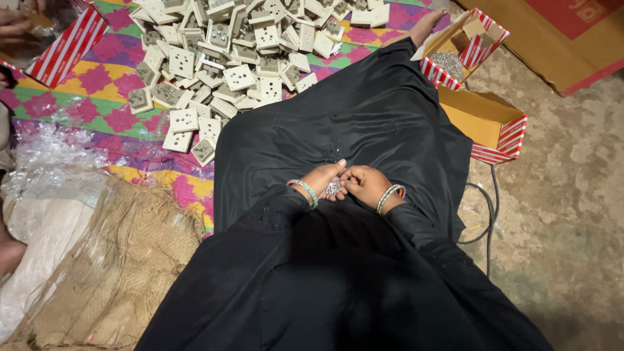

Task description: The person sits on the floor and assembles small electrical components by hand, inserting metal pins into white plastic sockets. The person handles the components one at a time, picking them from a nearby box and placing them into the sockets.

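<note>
— Over the black-robed lap (364, 123), just below centre, what are the hands doing?

— Both meet there. The left hand (320, 179) is cupped, its grip curled around a small heap of shiny metal screws (333, 188); the right hand (365, 184) sits just beside it at three o'clock, fingertips pinched in toward the heap. Whether it has one screw caught I cannot tell.

— How would those screws handle?

— My guess: light, hard, smooth and apt to roll or slip between fingers. Best taken one at a time by the shank, pinched between thumb and forefinger, over the cupped palm so strays fall back.

— What lies around?

— At eleven o'clock, a big pile of pale square plastic socket plates (227, 58) on a pink, green and yellow woven mat (97, 91). At one o'clock, an open red-and-white striped cardboard box (455, 62) holding more small metal parts, with a second, empty-looking one (484, 123) near it. At eight o'clock, brown burlap sacking (123, 260) and clear plastic wrap (45, 156). Another person's hand (16, 23) shows at ten o'clock.
</note>
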